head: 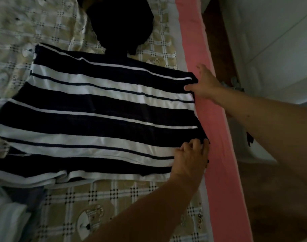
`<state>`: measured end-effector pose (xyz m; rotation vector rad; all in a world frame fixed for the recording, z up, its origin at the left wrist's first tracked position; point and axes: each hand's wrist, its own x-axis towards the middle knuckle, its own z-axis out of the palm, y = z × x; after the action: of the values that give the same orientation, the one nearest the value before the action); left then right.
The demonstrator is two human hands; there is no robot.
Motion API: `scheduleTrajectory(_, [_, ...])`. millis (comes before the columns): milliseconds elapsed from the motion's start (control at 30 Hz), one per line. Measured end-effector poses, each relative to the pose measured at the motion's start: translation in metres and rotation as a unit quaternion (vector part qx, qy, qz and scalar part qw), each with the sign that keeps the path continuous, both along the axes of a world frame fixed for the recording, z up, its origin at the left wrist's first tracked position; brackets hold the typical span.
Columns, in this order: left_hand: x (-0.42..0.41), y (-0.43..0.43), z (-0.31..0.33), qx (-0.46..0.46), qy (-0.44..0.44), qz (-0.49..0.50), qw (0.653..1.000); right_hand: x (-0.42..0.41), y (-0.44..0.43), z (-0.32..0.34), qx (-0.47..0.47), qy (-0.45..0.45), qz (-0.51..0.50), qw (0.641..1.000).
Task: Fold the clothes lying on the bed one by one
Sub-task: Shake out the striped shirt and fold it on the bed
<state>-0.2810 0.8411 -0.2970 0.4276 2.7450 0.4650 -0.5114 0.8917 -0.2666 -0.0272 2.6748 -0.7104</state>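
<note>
With the left hand pinching the striped shirt edge in a curled grip and the right hand thumb-down on it, grip unclear, lift both evenly, keeping the stripes aligned.

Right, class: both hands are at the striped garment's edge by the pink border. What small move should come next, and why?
Probably lift that edge and carry it over toward the opposite edge, folding the striped garment in half. It lies spread out, and the left hand and right hand grip its corners.
</note>
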Motion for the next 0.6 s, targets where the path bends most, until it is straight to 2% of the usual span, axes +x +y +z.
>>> scheduleTrajectory(133, [-0.012,-0.018,-0.001,0.029,-0.039,-0.033,0.998,-0.023,-0.015,-0.01,0.1,-0.003,0.124,0.987])
scheduleTrajectory(233, [-0.015,-0.027,0.003,0.085,-0.08,0.009,0.993,-0.034,-0.028,-0.011,0.125,-0.057,0.084,0.987])
scheduleTrajectory(300, [-0.015,-0.034,0.008,0.157,-0.098,0.086,0.979,-0.039,-0.032,-0.006,0.129,-0.083,0.05,0.987])
scheduleTrajectory(400, [-0.003,-0.052,0.03,0.287,-0.074,0.223,0.929,-0.041,-0.042,0.015,0.124,-0.089,0.04,0.987])
scheduleTrajectory(500, [0.013,-0.086,0.062,0.366,-0.04,0.326,0.871,-0.04,-0.064,0.05,0.093,-0.11,0.037,0.989])
scheduleTrajectory(600, [0.03,-0.143,0.086,0.447,-0.025,0.417,0.791,-0.041,-0.11,0.093,0.025,-0.172,0.035,0.984])
